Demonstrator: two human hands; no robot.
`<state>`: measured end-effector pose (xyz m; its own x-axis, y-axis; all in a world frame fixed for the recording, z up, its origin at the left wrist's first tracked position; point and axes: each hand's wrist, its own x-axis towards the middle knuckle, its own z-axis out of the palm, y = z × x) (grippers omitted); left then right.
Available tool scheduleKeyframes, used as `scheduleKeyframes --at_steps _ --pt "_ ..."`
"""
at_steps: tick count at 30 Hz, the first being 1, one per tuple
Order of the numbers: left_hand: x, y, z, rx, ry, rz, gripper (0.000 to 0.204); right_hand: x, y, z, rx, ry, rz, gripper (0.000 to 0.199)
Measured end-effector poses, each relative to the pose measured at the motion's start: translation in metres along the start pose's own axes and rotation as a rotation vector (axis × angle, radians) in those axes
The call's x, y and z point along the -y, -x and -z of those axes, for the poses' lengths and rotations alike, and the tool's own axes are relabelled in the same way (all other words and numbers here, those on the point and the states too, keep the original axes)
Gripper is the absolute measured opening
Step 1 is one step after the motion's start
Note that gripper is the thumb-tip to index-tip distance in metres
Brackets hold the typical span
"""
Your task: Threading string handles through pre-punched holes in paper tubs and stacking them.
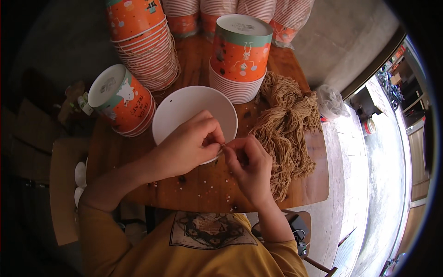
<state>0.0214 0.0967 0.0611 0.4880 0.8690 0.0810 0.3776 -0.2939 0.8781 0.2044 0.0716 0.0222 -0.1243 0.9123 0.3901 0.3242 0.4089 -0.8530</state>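
Near the middle of the wooden table stands a paper bucket [182, 107], its white inside facing up and a small dark hole near its far left rim. My left hand [196, 141] reaches over its near side, thumb and fingers pinched together. Just right of the rim my right hand [251, 164] pinches too, its fingertips meeting those of the left. Between them shows a tiny bit of thin tan cord [223, 144]; the rest of it is hidden by my fingers. A loose heap of tan cords [288, 122] lies right of my right hand.
Upside-down orange buckets stand stacked behind [242, 55] and at left [122, 99]. A tall cord-draped stack [143, 51] leans at the back left, with plastic-wrapped stacks [221, 14] farther back. Small white bits dot the table's near edge [207, 191]. A cardboard box [64, 184] sits lower left.
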Motion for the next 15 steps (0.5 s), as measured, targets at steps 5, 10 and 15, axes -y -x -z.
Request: scheduleKeyframes --at_steps 5,10,15 --pt "0.0 -0.001 -0.008 -0.158 -0.262 -0.261 0.014 -0.004 0.004 -0.003 -0.072 0.151 0.137 0.012" --pt "-0.005 0.004 -0.011 -0.191 -0.238 -0.117 0.013 -0.01 0.005 -0.004 -0.08 0.242 0.226 0.015" --pt "0.0 0.005 -0.013 -0.155 0.005 -0.023 0.011 -0.011 0.004 -0.004 -0.084 0.231 0.252 0.016"
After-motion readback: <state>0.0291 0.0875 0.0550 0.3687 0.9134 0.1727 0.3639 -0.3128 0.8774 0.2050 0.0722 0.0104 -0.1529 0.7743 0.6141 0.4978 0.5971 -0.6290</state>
